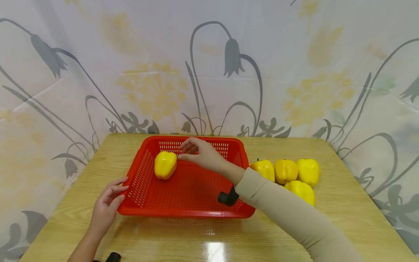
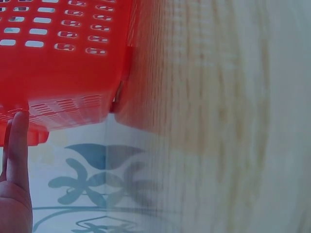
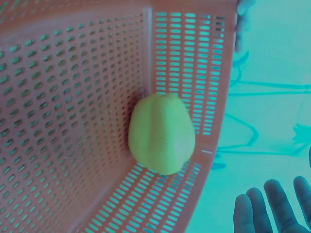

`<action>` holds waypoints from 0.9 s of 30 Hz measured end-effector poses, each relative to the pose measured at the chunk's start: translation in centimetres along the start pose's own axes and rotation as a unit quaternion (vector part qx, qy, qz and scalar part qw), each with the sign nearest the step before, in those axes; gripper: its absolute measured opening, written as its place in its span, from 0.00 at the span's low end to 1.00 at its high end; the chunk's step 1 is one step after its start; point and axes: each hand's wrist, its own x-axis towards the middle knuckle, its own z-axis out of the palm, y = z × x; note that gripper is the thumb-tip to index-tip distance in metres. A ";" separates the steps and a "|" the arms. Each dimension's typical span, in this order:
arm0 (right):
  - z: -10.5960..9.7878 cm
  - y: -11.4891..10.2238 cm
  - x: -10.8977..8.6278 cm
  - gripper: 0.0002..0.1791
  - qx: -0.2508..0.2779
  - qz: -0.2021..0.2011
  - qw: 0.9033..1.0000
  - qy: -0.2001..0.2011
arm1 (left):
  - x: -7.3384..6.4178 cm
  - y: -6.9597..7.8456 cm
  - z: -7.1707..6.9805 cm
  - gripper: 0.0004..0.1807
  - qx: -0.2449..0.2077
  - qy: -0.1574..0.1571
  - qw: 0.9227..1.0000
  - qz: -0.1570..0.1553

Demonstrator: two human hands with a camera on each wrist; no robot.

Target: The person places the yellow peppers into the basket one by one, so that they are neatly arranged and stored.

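A yellow bell pepper [image 1: 165,165] lies in the back left corner of a red perforated plastic basket [image 1: 183,213]. My right hand [image 1: 204,154] is over the basket, just right of that pepper, its fingers loosely bent with nothing between them. In the right wrist view the pepper [image 3: 162,134] sits apart from the fingers. Fingertips of my left hand [image 1: 106,203] rest at the basket's left rim, and the left wrist view has one straight finger [image 2: 19,145] against the basket's outer side.
Right of the basket, several more yellow bell peppers [image 1: 308,172] are grouped on the wooden table [image 1: 343,203], partly hidden by my right sleeve [image 1: 288,214]. A flower-patterned cloth [image 1: 209,72] hangs behind the table.
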 end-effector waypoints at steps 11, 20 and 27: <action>-1.2 -0.8 -2.6 0.15 -0.001 -0.013 1.000 0.026 | 0.0 -0.1 -0.1 0.09 -0.009 -0.007 1.000 -0.004; -2.6 0.0 -4.9 0.15 0.006 -0.016 0.999 0.040 | 0.1 0.0 0.0 0.09 0.007 0.001 1.000 -0.007; -3.7 0.9 -7.1 0.15 0.013 -0.028 0.998 0.057 | 0.0 0.1 0.1 0.09 0.014 0.006 1.000 -0.004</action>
